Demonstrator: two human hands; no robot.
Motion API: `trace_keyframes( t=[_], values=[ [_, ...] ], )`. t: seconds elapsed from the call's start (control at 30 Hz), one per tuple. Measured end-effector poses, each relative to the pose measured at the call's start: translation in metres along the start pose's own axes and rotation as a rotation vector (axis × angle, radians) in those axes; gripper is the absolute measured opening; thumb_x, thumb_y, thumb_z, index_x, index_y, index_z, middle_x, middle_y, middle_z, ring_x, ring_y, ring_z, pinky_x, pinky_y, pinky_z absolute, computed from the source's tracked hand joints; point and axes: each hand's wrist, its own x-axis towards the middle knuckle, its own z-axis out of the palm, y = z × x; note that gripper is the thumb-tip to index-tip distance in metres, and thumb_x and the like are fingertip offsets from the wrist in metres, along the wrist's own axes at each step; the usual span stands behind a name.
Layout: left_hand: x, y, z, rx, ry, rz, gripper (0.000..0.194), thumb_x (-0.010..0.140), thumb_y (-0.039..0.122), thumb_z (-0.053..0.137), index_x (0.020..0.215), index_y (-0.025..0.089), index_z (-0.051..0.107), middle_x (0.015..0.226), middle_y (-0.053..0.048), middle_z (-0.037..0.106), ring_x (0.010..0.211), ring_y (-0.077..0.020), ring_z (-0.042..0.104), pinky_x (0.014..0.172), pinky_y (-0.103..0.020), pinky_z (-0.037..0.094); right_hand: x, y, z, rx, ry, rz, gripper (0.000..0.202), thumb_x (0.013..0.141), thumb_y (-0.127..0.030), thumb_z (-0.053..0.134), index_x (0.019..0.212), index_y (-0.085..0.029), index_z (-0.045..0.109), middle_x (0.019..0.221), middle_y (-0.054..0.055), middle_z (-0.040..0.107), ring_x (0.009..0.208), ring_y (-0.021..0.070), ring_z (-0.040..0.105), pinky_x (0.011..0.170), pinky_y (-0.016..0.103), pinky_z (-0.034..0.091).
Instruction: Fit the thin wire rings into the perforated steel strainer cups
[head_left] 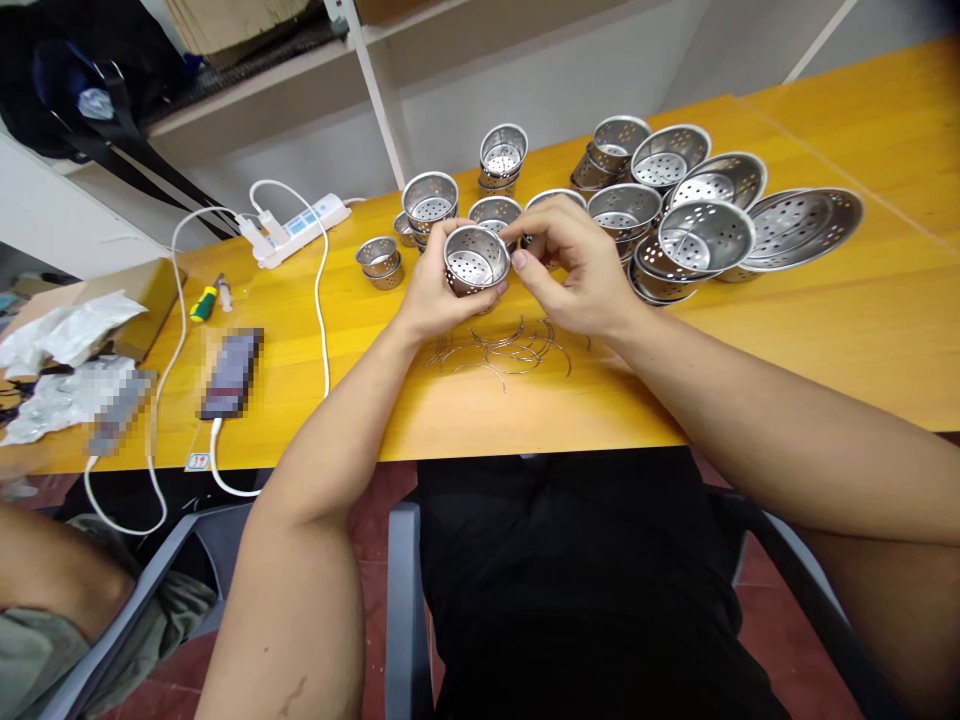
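Note:
My left hand [435,290] is wrapped round a small perforated steel cup [471,280], its open mouth tilted up towards me. A thin wire seems to show inside the cup. At the cup's right rim is my right hand [574,265], its thumb and index finger drawn close together; whatever lies between the fingertips is too small to make out. On the table below both hands lie several loose curved wires [517,350]. Behind my hands stand more perforated cups, such as a stacked pair [380,262] at the left and a cup [431,200] further back.
Several larger perforated bowls [705,240] and a wide shallow one [806,230] crowd the right side. To the left are a power strip [304,230], white cables, a phone [231,372], a screwdriver [202,304] and plastic bags [71,335]. Another person's leg [60,570] shows at lower left.

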Motion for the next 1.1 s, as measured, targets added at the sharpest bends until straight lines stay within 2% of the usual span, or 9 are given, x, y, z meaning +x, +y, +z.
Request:
trace_keyframes(
  t=[0.3,0.5,0.73,0.93,1.1],
  values=[
    [0.002,-0.002,-0.001,-0.011,0.032,0.014,0.106,0.094,0.096,0.085,0.169,0.036,0.040,0.150,-0.009,0.066,0.146,-0.0349,0.077,0.133,-0.064,0.061,-0.001,0.011,0.003,0.012,-0.034,-0.002,0.034,0.106,-0.068,0.089,0.121,-0.038,0.087,0.138,0.014,0.081,0.116,0.0386,0.076,0.100,0.062,0.072],
    [0.002,0.006,0.001,0.001,0.050,0.032,0.105,0.096,0.102,0.077,0.168,0.037,0.036,0.149,-0.010,0.065,0.139,-0.0320,0.080,0.124,-0.061,0.067,-0.002,0.014,0.001,-0.091,-0.112,-0.065,0.023,0.108,-0.047,0.084,0.128,-0.036,0.090,0.148,0.014,0.078,0.134,0.0442,0.077,0.113,0.069,0.070],
    [0.003,0.010,0.003,-0.003,-0.030,0.049,0.107,0.100,0.100,0.073,0.176,0.038,0.029,0.153,-0.011,0.066,0.144,-0.0341,0.080,0.126,-0.062,0.069,-0.003,0.022,0.002,-0.150,-0.197,-0.102,0.037,0.106,-0.028,0.075,0.138,-0.038,0.093,0.159,0.012,0.072,0.147,0.0451,0.073,0.124,0.074,0.065],
    [0.003,0.013,0.000,-0.008,-0.062,0.049,0.108,0.102,0.096,0.074,0.180,0.040,0.025,0.157,-0.011,0.065,0.148,-0.0356,0.079,0.130,-0.065,0.067,-0.005,0.027,0.004,-0.163,-0.214,-0.101,0.048,0.105,-0.024,0.074,0.146,-0.039,0.093,0.159,0.014,0.068,0.149,0.0446,0.070,0.131,0.078,0.060],
    [0.002,0.017,-0.003,-0.030,-0.063,0.055,0.107,0.101,0.095,0.078,0.178,0.039,0.030,0.158,-0.010,0.064,0.149,-0.0349,0.078,0.130,-0.062,0.067,-0.006,0.029,0.005,-0.151,-0.213,-0.105,0.046,0.106,-0.026,0.075,0.146,-0.039,0.092,0.161,0.013,0.068,0.150,0.0450,0.070,0.133,0.079,0.059]
  ],
)
